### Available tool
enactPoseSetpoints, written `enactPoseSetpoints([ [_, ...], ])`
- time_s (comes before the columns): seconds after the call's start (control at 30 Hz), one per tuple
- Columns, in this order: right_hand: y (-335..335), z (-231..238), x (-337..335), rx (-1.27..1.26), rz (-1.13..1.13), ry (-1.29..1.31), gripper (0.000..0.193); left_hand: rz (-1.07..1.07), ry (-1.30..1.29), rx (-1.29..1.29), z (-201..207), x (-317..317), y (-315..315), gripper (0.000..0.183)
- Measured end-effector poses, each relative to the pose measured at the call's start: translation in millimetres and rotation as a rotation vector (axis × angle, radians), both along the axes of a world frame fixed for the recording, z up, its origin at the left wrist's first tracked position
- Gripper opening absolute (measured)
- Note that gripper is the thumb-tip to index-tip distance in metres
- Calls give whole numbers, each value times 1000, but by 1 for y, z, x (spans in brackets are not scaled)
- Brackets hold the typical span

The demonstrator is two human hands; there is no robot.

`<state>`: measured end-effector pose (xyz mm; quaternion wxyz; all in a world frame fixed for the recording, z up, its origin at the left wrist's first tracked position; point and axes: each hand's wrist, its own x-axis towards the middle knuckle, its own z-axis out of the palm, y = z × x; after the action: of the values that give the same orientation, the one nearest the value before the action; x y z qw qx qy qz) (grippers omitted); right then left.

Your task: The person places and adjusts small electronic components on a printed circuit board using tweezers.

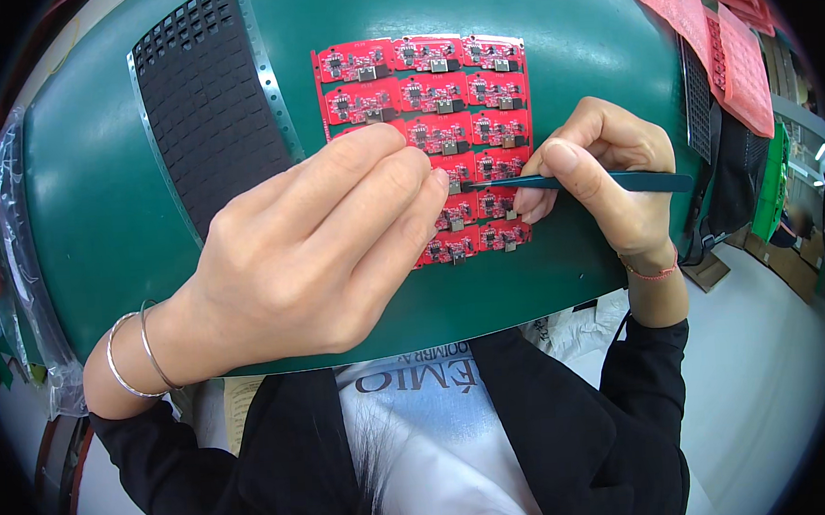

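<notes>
A red panel of joined circuit boards (436, 130), each with a silver connector and small black parts, lies on a green work mat (599, 71). My left hand (309, 249) covers its lower left part. The fingers there are bent and pressed together; thumb and fingertips are hidden, so what they hold does not show. My right hand (604, 177) grips dark teal tweezers (653, 181) at the panel's right edge. The tweezers' tip points left, at a connector on one of the lower boards, close to my left fingertips.
Left of the panel, a sheet of small black pads (204, 110) on a pale backing reaches under my left hand. Clear plastic wrap (36, 277) hangs at the left edge. Pink foam sheets (739, 72), a black bag (734, 171) and a green bin (775, 187) are at the right.
</notes>
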<state>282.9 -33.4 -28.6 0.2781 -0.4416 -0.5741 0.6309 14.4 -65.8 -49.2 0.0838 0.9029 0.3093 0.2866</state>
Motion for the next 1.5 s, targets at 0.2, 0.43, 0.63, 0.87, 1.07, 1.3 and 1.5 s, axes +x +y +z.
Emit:
enactPoseSetpoints([
  [0.2, 0, 0, -1, 16, -12, -16, 19, 7, -7, 18, -1, 1, 0, 37],
  [0.43, 1, -1, -1, 25, -19, 1, 18, 14, -26, 43, -4, 2, 1, 35],
  [0.63, -1, -2, -3, 48, -29, -17, 19, 21, -30, 51, -6, 3, 0, 35],
  [0.87, -3, -3, 0, 60, -12, -24, 19, 18, -34, 47, -6, 5, -2, 37],
  [1.07, 0, -5, -2, 66, 0, -39, 19, 35, 30, 83, -4, 5, 1, 40],
  [1.3, 12, 12, -8, 14, -13, -38, 19, 17, 133, 109, 6, 3, 4, 41],
  [1.5, 59, 30, -54, 294, 86, -36, 29, 140, 25, 149, 26, -38, 12, 36],
])
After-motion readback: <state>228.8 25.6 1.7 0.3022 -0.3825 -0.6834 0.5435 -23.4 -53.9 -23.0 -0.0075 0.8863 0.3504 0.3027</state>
